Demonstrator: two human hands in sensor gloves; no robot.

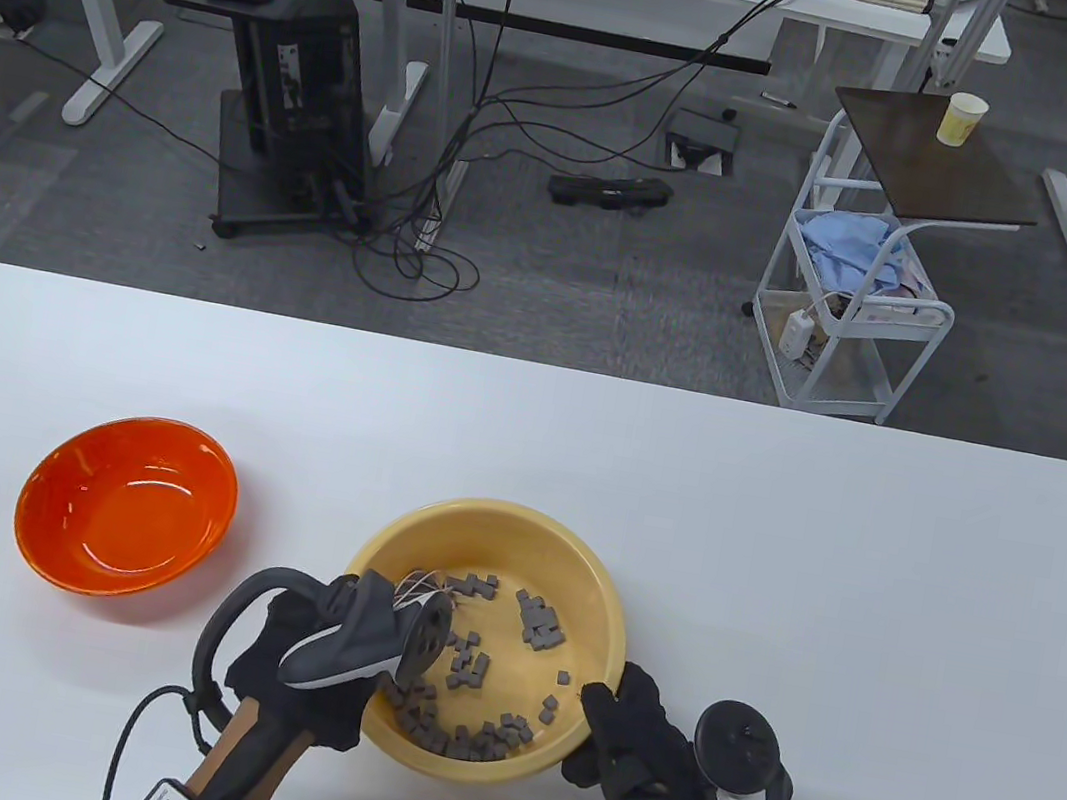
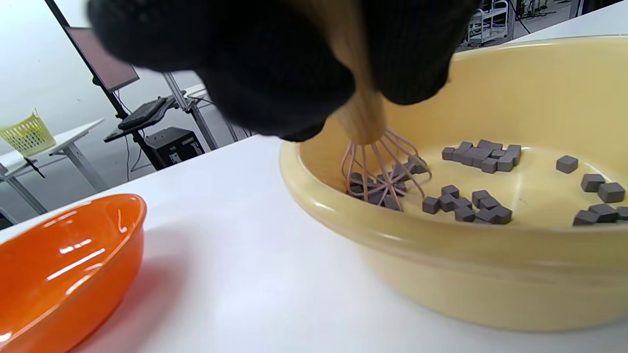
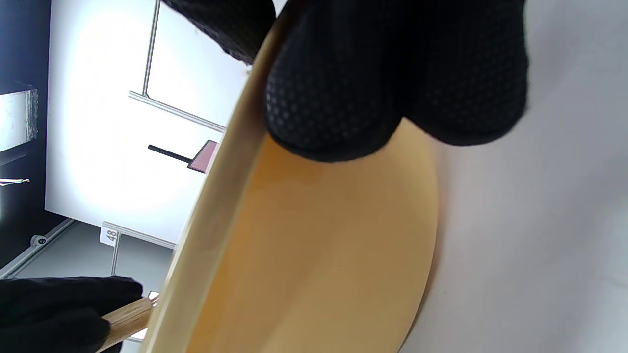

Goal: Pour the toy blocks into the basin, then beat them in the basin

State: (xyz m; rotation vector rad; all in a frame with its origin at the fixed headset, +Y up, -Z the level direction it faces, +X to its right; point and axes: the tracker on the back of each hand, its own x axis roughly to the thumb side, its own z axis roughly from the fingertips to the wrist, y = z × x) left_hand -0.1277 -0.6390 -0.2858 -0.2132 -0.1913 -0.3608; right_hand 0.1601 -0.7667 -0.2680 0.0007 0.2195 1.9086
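Note:
A yellow basin point(image 1: 513, 528) stands on the white table and holds several small grey toy blocks point(image 1: 542, 621). My left hand point(image 1: 307, 648) grips the wooden handle of a whisk point(image 2: 360, 122). Its pink wire head point(image 2: 385, 174) sits among the blocks point(image 2: 466, 203) by the basin's left wall point(image 2: 441, 255). In the table view the hand's tracker hides most of the whisk. My right hand point(image 1: 636, 740) holds the basin's near right rim, fingers point(image 3: 343, 103) curled over the edge point(image 3: 230, 162). The left glove and wooden handle point(image 3: 125, 316) show at the right wrist view's lower left.
An empty orange bowl point(image 1: 127, 503) sits on the table left of the basin, close to my left hand, and shows in the left wrist view as the orange bowl point(image 2: 59, 264). Beyond the table's far edge are desks, cables and a small trolley point(image 1: 852, 309).

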